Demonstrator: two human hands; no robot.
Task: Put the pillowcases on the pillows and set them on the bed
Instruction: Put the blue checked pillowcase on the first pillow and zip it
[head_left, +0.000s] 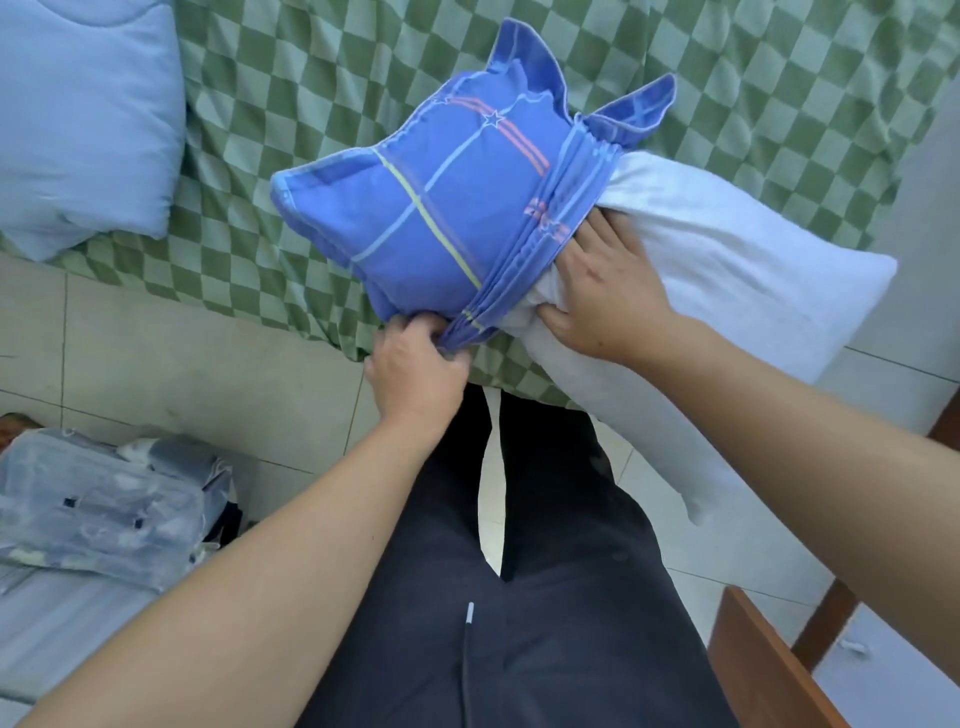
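The bed (779, 78), under a green checked sheet, fills the top of the view, with a pale blue quilt (83, 119) bunched at its left end. Across the near edge of the bed lies the white pillow (727, 260), its far half already inside the blue pillowcase (441, 192) and its bare half sticking out to the right, past the mattress corner and over the tiled floor (182, 353). The case is gathered into a thick band of pleats around the pillow's middle, with two loose flaps standing up at the far side.

The left hand (415, 364) is clenched on the bunched hem at the near edge, pinching the folds. The right hand (602, 291) lies on the bare pillow just beside the band, fingers spread and pressing down, thumb tucked under the near edge; it is not closed round anything.

The step in hand looks like drawing the gathered cloth along the uncovered half. To do it well, I would squeeze the filling narrow with the right hand so that the band can slide, and pull the hem a little at a time, shifting the grip round the opening so that near and far sides advance evenly. Pulling only the near edge would likely skew the case and jam the pleats. The overhanging end may sag or slip floorward, so keeping the pillow's weight on the bed seems wise.

A bag of folded bedding (104, 499) sits at lower left.
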